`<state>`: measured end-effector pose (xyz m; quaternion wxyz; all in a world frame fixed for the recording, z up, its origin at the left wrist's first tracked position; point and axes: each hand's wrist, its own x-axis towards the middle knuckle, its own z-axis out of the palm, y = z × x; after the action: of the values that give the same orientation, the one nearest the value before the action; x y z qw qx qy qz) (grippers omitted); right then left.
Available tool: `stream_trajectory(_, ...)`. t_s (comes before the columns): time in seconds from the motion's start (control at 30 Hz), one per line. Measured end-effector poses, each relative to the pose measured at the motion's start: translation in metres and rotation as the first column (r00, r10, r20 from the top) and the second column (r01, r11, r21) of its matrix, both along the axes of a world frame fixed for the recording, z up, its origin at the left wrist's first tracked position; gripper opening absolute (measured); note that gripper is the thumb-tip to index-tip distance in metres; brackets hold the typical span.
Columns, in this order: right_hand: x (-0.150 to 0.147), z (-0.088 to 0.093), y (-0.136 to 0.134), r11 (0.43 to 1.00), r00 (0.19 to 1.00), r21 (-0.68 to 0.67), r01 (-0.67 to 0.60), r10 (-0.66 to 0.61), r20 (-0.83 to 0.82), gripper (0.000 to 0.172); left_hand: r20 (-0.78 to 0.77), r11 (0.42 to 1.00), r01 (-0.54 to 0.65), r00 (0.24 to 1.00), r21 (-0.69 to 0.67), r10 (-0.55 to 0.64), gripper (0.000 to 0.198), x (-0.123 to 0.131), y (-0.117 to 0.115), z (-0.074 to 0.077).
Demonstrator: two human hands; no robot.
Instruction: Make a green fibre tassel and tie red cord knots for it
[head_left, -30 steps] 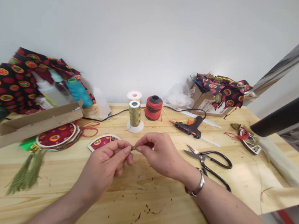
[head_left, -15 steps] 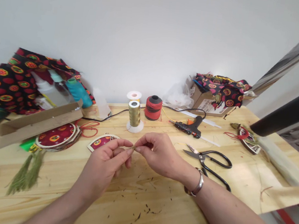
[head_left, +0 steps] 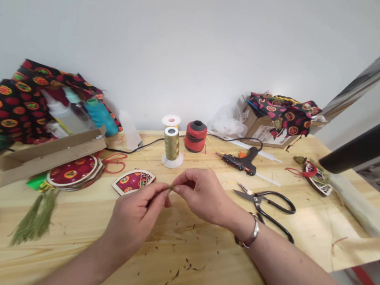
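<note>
Pinching small olive piece (head_left: 171, 188), scrap-flecked wooden table (head_left: 219, 271), pale wall (head_left: 188, 45)

The wooden table (head_left: 223, 267) bears black-handled scissors (head_left: 257, 200), a glue gun (head_left: 241, 164) and tassels (head_left: 43, 214).

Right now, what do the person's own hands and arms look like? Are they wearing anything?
The left hand and right hand wear no gloves, and no sleeves show on the forearms. A shiny, silver-coloured bracelet circles the right wrist; the left wrist looks plain.
</note>
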<state>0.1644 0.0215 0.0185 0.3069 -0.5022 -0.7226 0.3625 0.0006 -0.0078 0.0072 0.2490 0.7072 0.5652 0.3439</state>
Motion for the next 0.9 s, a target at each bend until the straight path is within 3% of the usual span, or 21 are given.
stream_trajectory(0.17,-0.0004,-0.0008,0.0005,0.999,1.000,-0.035,-0.006,0.006,-0.012,0.014,-0.031,0.999,0.008,0.999,-0.034,-0.009,0.015,0.0006,0.0014,-0.0009)
stream_trajectory(0.47,-0.0006,-0.0011,0.0019,0.993,0.996,-0.121,-0.006,-0.005,-0.087,0.012,0.056,0.989,-0.023,0.998,-0.143,0.031,0.021,0.0020,-0.0002,0.0044)
stream_trajectory(0.73,0.0001,0.0007,0.0061,0.968,0.991,-0.247,-0.034,0.002,-0.131,0.021,0.095,0.982,-0.055,0.993,-0.180,0.073,0.025,0.0011,0.0028,0.0054)
stream_trajectory(0.9,-0.0008,0.0020,0.0040,0.968,0.979,-0.238,-0.083,0.034,-0.203,0.018,0.111,0.978,-0.048,0.991,-0.202,0.072,0.024,0.0013,0.0026,0.0054)
